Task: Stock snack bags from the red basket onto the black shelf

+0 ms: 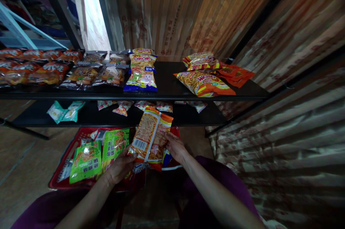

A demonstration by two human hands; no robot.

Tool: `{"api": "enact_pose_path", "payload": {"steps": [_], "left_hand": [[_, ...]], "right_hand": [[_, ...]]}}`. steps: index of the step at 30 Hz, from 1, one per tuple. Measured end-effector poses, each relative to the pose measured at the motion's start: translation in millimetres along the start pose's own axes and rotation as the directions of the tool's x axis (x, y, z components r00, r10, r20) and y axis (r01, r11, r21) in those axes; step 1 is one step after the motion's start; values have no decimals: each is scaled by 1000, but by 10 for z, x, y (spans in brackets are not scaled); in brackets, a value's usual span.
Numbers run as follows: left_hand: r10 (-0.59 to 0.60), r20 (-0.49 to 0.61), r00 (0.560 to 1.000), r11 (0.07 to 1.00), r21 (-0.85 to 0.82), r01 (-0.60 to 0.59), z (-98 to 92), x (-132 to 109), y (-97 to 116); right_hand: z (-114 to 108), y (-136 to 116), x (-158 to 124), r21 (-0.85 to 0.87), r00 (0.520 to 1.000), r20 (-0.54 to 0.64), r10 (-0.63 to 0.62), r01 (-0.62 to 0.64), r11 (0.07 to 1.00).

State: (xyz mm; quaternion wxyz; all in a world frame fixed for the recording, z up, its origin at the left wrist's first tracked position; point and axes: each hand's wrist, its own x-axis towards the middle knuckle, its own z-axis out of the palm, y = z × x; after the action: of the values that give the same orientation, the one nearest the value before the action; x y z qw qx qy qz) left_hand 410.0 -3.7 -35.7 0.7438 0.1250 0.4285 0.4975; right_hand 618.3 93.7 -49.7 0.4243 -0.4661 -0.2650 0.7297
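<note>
An orange snack bag (151, 137) is held between both hands above a red basket, its back with a barcode facing up. My left hand (120, 166) grips its lower left edge. On its right edge, the fingers of my right hand (174, 145) are closed. Beneath and to the left, the red basket (54, 182) holds green snack bags (86, 160) and other packets. On the upper shelf ahead lie similar orange snack bags (203, 82) at the right and blue-and-yellow snack bags (141, 73) in the middle.
The black upper shelf (167, 78) also carries dark-wrapped packs (81, 75) and orange-and-black packs (50, 73) at the left. Small teal packets (66, 111) and other little packets sit on the lower shelf (35, 114). Corrugated sheeting (296, 132) stands at the right.
</note>
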Motion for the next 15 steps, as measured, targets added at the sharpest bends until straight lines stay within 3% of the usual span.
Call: {"api": "enact_pose_path", "payload": {"steps": [5,8,10,11,13,15], "left_hand": [[74,-6,997,997,-30,-74,11,34,-10],[125,0,992,991,-53,-125,27,65,-33],[159,-15,987,986,-53,-160,61,68,-51],[177,-27,984,983,-46,-178,86,60,-62],[205,-45,978,979,-1,-206,143,27,-92],[231,-71,970,970,97,-224,195,-24,-138]], "right_hand": [[85,155,-165,-273,979,16,-205,201,941],[106,288,-277,-543,903,136,-407,411,732],[112,376,-342,-621,849,274,-451,515,591],[116,417,-369,-625,838,325,-439,539,565],[131,484,-412,-593,856,359,-372,517,617],[155,514,-445,-511,900,340,-273,420,750]]}}
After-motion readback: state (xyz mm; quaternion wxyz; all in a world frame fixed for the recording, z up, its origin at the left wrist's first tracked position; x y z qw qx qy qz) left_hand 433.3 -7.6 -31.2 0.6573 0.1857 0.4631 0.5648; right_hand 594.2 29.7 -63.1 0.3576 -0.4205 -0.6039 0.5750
